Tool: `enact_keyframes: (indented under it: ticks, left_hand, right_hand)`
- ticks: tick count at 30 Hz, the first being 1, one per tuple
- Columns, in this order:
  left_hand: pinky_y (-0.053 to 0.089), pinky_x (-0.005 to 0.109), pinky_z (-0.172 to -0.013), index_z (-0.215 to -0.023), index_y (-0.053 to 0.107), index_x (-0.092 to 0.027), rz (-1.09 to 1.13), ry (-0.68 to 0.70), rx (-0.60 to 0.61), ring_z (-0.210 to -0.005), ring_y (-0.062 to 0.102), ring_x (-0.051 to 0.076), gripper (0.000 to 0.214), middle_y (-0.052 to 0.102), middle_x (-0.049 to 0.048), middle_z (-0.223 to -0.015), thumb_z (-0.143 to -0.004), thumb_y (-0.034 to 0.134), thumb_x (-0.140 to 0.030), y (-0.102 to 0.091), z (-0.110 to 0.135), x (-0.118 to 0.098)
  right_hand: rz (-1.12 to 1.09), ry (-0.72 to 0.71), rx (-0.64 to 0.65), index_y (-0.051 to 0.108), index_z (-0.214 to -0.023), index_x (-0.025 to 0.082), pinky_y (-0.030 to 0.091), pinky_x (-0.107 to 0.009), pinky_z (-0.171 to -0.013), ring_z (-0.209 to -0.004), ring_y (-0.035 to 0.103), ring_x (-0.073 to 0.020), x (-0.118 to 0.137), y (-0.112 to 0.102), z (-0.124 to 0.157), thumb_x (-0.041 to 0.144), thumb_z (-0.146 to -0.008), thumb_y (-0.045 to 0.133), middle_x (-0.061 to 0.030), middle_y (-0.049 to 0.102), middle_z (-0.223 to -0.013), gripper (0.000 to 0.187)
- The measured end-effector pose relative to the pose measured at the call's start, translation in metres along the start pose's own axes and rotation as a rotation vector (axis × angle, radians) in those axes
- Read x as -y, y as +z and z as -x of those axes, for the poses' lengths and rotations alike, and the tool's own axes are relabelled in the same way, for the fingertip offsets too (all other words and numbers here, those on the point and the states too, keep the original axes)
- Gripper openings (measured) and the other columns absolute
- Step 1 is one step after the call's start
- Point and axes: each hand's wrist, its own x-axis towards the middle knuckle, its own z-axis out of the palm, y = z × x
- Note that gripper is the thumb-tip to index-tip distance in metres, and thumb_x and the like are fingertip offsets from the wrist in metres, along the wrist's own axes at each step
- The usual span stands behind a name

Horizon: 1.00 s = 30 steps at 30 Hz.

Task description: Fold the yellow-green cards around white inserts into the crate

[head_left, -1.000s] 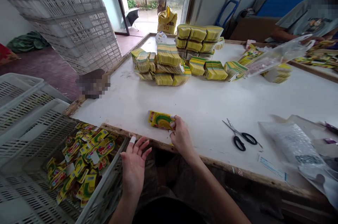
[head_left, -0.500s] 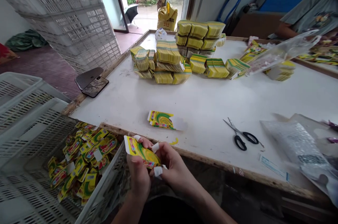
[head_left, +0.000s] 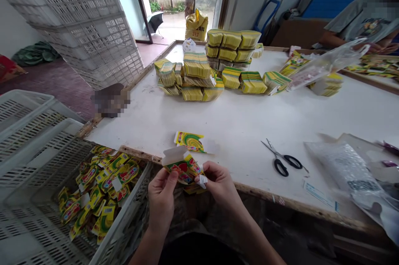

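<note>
A small printed cardboard box [head_left: 182, 169], yellow, red and green, is held between my two hands over the table's near edge. Its white end flaps stick up and outward. My left hand [head_left: 162, 192] pinches its left side, thumb across the front. At the right end, my right hand [head_left: 218, 179] grips it with fingers that have white wrapping on their tips. Just beyond lies another yellow-green box [head_left: 191, 142], flat on the white table. Further right, open scissors [head_left: 282, 160] with black handles rest on the tabletop.
Stacks of flat yellow cartons [head_left: 232, 42] stand at the back. A white crate [head_left: 124, 219] of filled-looking boxes [head_left: 102, 186] sits below left. Bubble wrap [head_left: 346, 165] lies at right, a clear plastic bag [head_left: 327, 65] behind. Another person [head_left: 358, 23] sits at far right.
The box in my hands has been turned, from its yellow face to a red and green one, and its end flaps now spread open. Both hands have moved slightly, the right one further right.
</note>
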Motion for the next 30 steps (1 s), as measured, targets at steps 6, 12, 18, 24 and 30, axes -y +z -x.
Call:
enact_keyframes:
  ticks: [6,12,18,24,30]
  left_hand:
    - [0.057,0.032,-0.082,-0.089,0.076,-0.022,-0.109,0.054,0.164,-0.083,0.071,0.021,0.02,0.077,0.0037,-0.085,-0.072,0.077,-0.033,-0.028,-0.011,-0.026]
    - [0.042,0.055,-0.102,-0.135,0.051,-0.017,-0.288,-0.173,0.752,-0.122,0.052,0.043,0.102,0.056,0.0195,-0.134,-0.054,0.068,-0.076,-0.037,-0.019,-0.06]
    - [0.053,0.039,-0.087,-0.132,0.042,-0.022,-0.752,-0.09,0.545,-0.103,0.065,0.028,0.073,0.068,0.009,-0.115,-0.068,0.075,-0.032,0.003,-0.006,-0.027]
    - [0.052,0.038,-0.086,-0.131,0.034,-0.019,-0.788,0.027,0.224,-0.102,0.063,0.027,0.077,0.065,0.011,-0.112,-0.069,0.073,-0.04,0.012,0.002,-0.005]
    - [0.052,0.036,-0.088,-0.135,0.032,-0.025,-0.811,0.248,0.301,-0.108,0.062,0.026,0.073,0.06,0.0114,-0.124,-0.074,0.071,-0.035,0.007,0.01,0.0]
  right_hand:
    - [0.594,-0.394,0.121,0.068,-0.076,0.02,0.043,-0.025,-0.061,-0.067,0.055,-0.0148,0.029,-0.02,0.004,0.016,-0.082,0.061,-0.001,0.062,-0.072,0.011]
    - [1.094,-0.708,0.39,0.071,-0.1,0.026,0.047,-0.031,-0.072,-0.081,0.053,-0.0192,0.055,-0.028,0.006,0.014,-0.094,0.048,-0.0054,0.067,-0.084,0.026]
    - [1.07,-0.799,0.251,0.066,-0.108,0.026,0.052,-0.033,-0.076,-0.089,0.057,-0.0206,0.03,-0.015,0.014,0.017,-0.095,0.049,-0.0069,0.067,-0.097,0.023]
    - [0.694,-0.724,-0.259,0.06,-0.113,0.032,0.054,-0.032,-0.077,-0.091,0.062,-0.02,-0.016,0.001,0.029,0.007,-0.087,0.054,-0.0062,0.058,-0.102,0.036]
    - [0.107,-0.218,-0.162,0.055,-0.097,0.024,0.048,-0.023,-0.056,-0.062,0.055,-0.0131,0.009,-0.002,0.013,0.034,-0.079,0.069,0.0018,0.058,-0.075,0.025]
